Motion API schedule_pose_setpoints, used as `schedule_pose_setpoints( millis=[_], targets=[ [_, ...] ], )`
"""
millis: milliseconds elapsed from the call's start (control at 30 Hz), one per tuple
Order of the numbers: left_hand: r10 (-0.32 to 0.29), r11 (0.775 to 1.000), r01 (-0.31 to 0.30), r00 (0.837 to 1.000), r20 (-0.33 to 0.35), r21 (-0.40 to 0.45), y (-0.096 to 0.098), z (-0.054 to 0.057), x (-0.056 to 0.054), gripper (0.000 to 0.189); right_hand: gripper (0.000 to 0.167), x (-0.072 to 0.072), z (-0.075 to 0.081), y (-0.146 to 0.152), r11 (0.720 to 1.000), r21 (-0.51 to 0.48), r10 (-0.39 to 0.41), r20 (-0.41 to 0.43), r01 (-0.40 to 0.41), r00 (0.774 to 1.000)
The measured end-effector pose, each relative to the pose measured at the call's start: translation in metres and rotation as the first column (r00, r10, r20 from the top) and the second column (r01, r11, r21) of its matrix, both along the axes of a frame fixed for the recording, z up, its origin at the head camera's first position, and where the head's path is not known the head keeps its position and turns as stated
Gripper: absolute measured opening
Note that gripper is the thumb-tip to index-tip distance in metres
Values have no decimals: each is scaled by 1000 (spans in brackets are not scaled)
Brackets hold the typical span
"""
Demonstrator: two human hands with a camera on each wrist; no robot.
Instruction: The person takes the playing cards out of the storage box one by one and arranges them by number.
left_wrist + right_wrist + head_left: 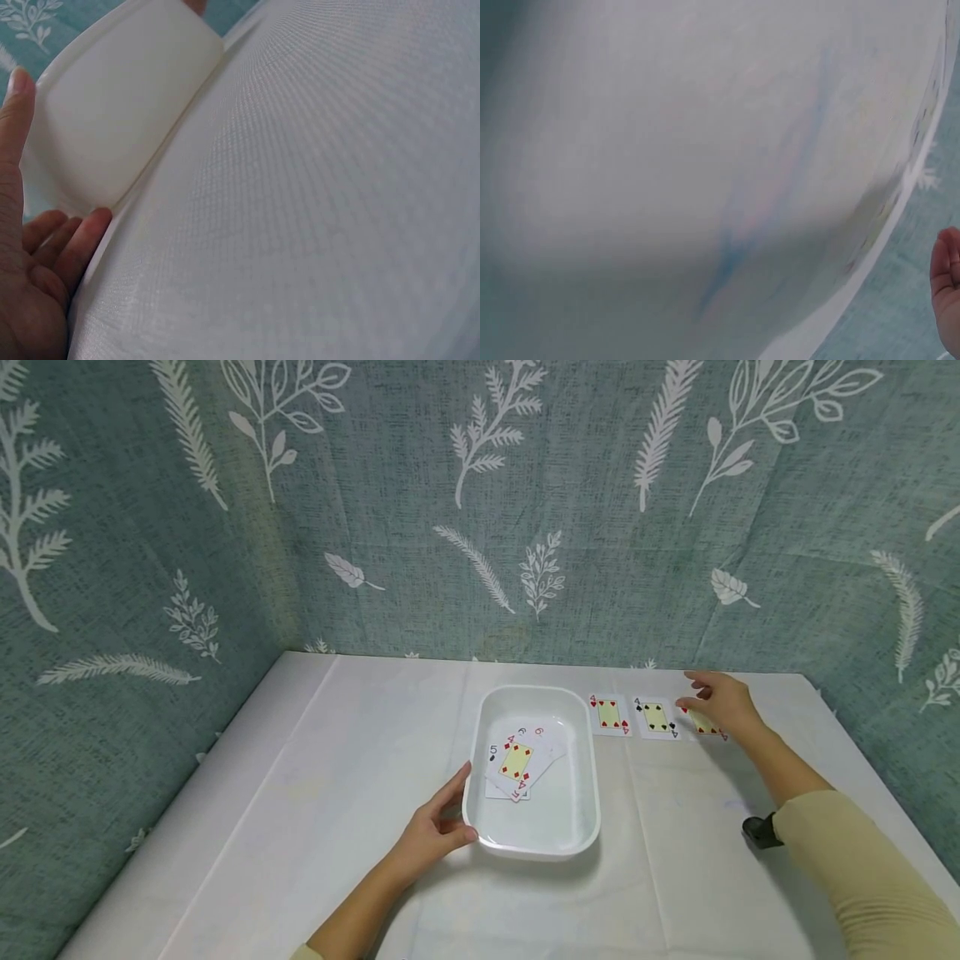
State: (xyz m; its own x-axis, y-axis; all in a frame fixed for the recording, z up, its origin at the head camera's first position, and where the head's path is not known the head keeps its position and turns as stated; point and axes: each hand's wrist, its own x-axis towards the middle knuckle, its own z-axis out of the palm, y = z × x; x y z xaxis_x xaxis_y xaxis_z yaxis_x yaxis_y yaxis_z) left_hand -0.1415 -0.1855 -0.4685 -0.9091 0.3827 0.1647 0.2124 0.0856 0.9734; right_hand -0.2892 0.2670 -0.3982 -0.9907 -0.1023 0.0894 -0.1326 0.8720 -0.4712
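Note:
A white rectangular tray (536, 839) stands on the table, with my left hand (433, 831) resting against its left side, thumb and fingers spread along the wall. In the left wrist view, fingertips of the left hand (56, 259) meet the tray's (127, 97) lower edge. Inside the tray lies a loose pile of playing cards, a four of diamonds (516, 762) on top. Over a red-pipped card (703, 723) at the back right hovers my right hand (726, 702), fingers loosely bent and holding nothing. In the right wrist view, only fingers of the right hand (949, 281) show.
Left of the red-pipped card, a four of spades (656, 717) and a four of hearts (610, 714) lie face up in a row beside the tray. A white cloth (300, 827) covers the table. Patterned green fabric (390, 510) walls rise behind and at both sides.

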Motion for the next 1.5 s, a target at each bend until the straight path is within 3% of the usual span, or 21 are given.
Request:
schedule_pose_setpoints(
  millis=[167, 700, 800, 1033, 1267, 1500],
  targets=[
    [1, 1000, -1, 1000, 4, -5, 0, 1, 0, 84, 60, 2, 4, -13, 999, -36, 25, 11, -24, 1000],
    [2, 1000, -2, 1000, 6, -4, 0, 0, 1, 85, 52, 10, 17, -54, 978, -57, 191, -115, -198, 975],
    [-3, 1000, 3, 1000, 9, 1, 0, 0, 1, 85, 51, 11, 17, -62, 964, -61, 243, -185, -258, 952],
    [6, 1000, -5, 1000, 21, -19, 0, 0, 0, 85, 47, 14, 16, -82, 912, -68, 354, -367, -404, 860],
    [40, 998, -38, 998, 53, -43, 1, 0, 1, 85, 47, 21, 23, -106, 874, -66, 420, -398, -482, 816],
    [33, 999, -32, 998, 48, -30, 1, -1, 0, 84, 46, 25, 22, -127, 834, -89, 468, -408, -545, 784]
  ],
)
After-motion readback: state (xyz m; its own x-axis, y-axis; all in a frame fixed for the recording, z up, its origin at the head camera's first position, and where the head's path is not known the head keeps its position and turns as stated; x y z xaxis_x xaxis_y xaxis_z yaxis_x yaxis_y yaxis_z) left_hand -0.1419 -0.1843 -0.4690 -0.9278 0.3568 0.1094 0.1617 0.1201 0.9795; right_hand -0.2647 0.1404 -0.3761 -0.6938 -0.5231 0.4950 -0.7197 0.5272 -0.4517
